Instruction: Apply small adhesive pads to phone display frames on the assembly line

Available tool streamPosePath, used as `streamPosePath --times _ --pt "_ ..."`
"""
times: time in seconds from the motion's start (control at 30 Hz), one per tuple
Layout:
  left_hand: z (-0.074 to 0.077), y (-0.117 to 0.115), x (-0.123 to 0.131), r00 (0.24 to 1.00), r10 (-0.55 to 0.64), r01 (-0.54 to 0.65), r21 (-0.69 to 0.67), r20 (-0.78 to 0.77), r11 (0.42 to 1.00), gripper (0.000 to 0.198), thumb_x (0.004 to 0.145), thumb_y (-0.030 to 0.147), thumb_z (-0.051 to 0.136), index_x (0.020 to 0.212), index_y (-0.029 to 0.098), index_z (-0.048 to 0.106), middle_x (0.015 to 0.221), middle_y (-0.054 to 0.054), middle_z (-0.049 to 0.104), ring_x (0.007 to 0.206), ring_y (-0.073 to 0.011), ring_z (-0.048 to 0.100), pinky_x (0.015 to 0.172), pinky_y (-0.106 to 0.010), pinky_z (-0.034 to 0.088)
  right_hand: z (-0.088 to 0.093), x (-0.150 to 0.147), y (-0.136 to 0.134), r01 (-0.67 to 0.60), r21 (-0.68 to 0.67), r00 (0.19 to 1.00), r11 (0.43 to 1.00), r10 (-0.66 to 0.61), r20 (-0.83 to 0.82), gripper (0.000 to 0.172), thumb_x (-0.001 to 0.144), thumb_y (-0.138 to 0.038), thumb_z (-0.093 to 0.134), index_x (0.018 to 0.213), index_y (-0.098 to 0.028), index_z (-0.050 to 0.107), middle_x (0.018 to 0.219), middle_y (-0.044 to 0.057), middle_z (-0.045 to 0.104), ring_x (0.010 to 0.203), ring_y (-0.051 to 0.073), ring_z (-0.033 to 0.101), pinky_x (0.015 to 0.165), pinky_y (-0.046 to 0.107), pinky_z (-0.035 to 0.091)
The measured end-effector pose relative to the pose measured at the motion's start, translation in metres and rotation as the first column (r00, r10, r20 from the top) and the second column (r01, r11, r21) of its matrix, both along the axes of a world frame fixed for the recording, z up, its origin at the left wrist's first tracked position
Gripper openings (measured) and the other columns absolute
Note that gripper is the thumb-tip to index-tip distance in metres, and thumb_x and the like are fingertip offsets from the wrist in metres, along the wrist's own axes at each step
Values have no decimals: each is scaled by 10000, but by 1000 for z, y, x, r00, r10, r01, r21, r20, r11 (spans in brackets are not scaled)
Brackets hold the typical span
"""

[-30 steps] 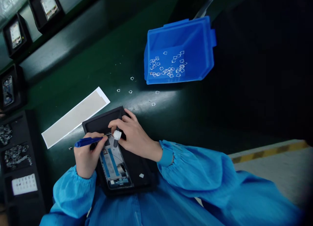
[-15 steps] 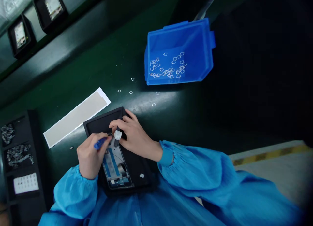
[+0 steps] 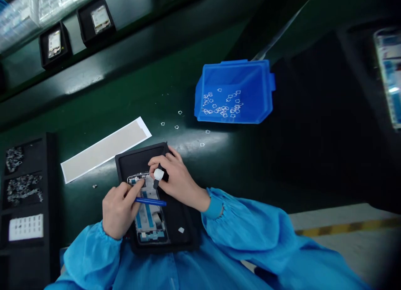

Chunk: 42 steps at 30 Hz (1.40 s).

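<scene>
A black tray (image 3: 123,164) lies in front of me, holding an opened phone body (image 3: 150,220) with blue strips and a silvery inside. My left hand (image 3: 117,206) is closed on a blue pen-shaped tool (image 3: 152,202), which lies across the phone. Its index finger stretches to the phone's upper part; the fingertip appears to touch there. My right hand (image 3: 181,179) rests over the tray's right side, fingers curled. Between its thumb and index finger is a black strip with a white patch (image 3: 158,174). A small white square (image 3: 181,230) lies in the tray.
A blue bin (image 3: 250,79) with many thin white frames stands beyond; several lie on the green table. A beige sheet with white border (image 3: 106,148) lies left of the tray. A black compartment tray (image 3: 52,198) holds small metal parts. Phones in black boxes (image 3: 97,31) sit on a ledge.
My left hand has turned the blue tool from pointing its thin metal tip at the phone to lying sideways, and its index finger now reaches out. The camera view has shifted.
</scene>
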<state>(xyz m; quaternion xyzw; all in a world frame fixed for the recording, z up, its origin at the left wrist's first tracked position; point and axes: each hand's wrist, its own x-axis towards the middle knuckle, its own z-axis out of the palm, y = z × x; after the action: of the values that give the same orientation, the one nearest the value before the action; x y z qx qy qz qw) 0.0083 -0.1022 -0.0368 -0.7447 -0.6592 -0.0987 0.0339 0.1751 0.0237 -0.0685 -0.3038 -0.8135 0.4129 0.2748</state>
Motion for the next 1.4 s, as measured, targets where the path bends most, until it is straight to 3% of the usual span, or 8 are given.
streamPosePath --times 0.13,0.4,0.57,0.73,0.83,1.0,1.13,1.4 --pt "-4 4 2 993 -23 22 -8 -117 1000 335 911 141 517 1212 205 648 728 -8 566 564 -148 479 540 -289 388 0 1 -1 3 -5 1000 1000 -3 8 230 820 -68 501 939 -265 511 851 -37 652 790 196 597 1179 579 234" --pt "1 10 2 998 -24 19 -85 -55 996 323 915 137 506 1216 193 609 780 -2 581 585 -144 516 537 -297 396 -3 1 -1 3 -11 1000 1000 -3 -13 211 850 -81 517 966 -257 523 810 -40 676 772 197 618 1162 635 206" --pt "-2 8 1 994 -60 47 -135 -95 990 410 867 82 537 1262 182 583 793 1 581 591 -148 545 543 -308 417 -6 3 -1 126 -90 967 988 -142 -213 200 957 -147 469 1062 -270 587 805 -28 733 785 186 678 1131 578 303" --pt "12 10 -1 984 -95 45 -308 -150 950 493 824 60 558 1294 207 580 873 -17 614 577 -151 590 543 -306 471 -5 10 12 353 -357 799 865 -477 -365 301 1019 -407 445 1216 -291 642 760 -4 632 632 147 615 697 357 597" --pt "20 29 -8 997 -45 14 -396 -70 918 445 893 141 528 1320 259 571 995 -30 652 610 -144 636 544 -282 497 2 8 35 291 -491 817 821 -481 -320 360 975 -510 499 1154 -262 690 860 29 631 704 151 624 601 311 614" --pt "19 98 -21 970 233 -240 -373 -64 896 470 963 331 478 1432 301 471 1447 -114 507 894 -252 714 670 -363 579 8 -12 73 224 -551 864 804 -426 -269 418 819 -565 665 1013 -199 715 833 40 661 749 176 650 534 272 612" --pt "13 133 -16 991 130 -136 -447 -44 884 422 968 398 467 1382 354 534 1550 -70 412 1032 -311 694 766 -440 594 -2 -29 88 273 -541 852 795 -461 -248 421 739 -581 710 894 -197 636 758 12 649 649 166 658 454 244 575" --pt "15 134 -9 994 40 -86 -485 -105 870 430 971 441 453 1396 408 513 1584 -41 359 985 -315 714 726 -441 606 -15 -23 94 362 -461 855 811 -486 -183 356 767 -539 705 799 -218 555 637 1 646 657 218 702 512 281 565"
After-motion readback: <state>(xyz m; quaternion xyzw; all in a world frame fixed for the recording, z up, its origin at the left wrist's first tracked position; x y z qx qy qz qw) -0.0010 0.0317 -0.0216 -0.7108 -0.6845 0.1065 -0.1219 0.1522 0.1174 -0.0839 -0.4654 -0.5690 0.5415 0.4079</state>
